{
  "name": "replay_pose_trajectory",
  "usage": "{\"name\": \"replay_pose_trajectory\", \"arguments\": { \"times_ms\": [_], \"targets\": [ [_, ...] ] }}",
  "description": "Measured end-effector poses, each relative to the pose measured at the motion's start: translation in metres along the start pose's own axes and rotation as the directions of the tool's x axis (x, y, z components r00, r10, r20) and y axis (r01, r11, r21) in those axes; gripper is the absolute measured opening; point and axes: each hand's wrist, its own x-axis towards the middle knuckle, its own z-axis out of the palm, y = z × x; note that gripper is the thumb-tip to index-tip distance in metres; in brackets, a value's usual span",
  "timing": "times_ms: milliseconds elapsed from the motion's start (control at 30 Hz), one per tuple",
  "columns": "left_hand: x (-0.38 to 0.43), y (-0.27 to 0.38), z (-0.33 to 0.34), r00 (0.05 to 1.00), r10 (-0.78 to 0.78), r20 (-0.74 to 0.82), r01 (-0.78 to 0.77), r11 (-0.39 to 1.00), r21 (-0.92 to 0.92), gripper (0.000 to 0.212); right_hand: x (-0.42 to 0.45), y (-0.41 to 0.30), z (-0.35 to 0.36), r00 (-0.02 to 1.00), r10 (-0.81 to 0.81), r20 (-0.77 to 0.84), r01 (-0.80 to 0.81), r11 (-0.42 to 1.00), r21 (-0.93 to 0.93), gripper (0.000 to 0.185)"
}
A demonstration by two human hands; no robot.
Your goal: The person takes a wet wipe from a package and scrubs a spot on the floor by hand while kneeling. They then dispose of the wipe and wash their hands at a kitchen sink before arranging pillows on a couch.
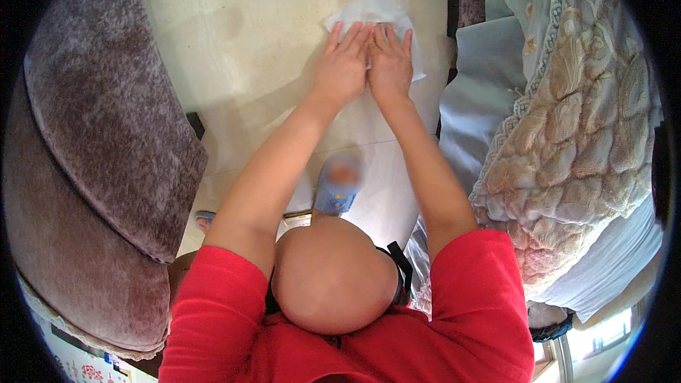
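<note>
On the glossy cream tiled floor lies a thin white cloth or paper sheet [367, 8], spread out and slightly creased. My left hand [343, 66] rests palm down on its near left part, fingers pointing away from me. Beside it, my right hand [391, 66] presses flat on the nearer right part of the sheet. The inner edges of the two hands meet or nearly meet. Fingers of both hands are a little apart, and neither grips the sheet. Both arms are stretched forward past my bent knee [335, 276].
A brown-grey velvet sofa [106, 101] stands at left, with a small dark foot [196, 125] under it. Quilted beige fabric [574, 143] and grey-blue cloth [479, 74] hang at right. My foot in a blue slipper [338, 199] is on the tiles [239, 64].
</note>
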Motion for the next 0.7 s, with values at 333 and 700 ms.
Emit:
{"name": "replay_pose_trajectory", "arguments": {
  "times_ms": [333, 700],
  "targets": [
    [0.012, 0.003, 0.011, 0.997, 0.074, -0.002, -0.074, 0.995, 0.072, 0.043, 0.0, 0.013, 0.006, 0.999, 0.044, 0.012, -0.043, 0.996, -0.074, 0.032],
    [-0.057, -0.032, -0.045, 0.99, -0.084, 0.109, 0.084, 0.996, 0.012, 0.049, -0.009, -0.074, 0.011, 0.995, -0.103, 0.008, 0.1, 0.985, 0.14, 0.037]
  ]
}}
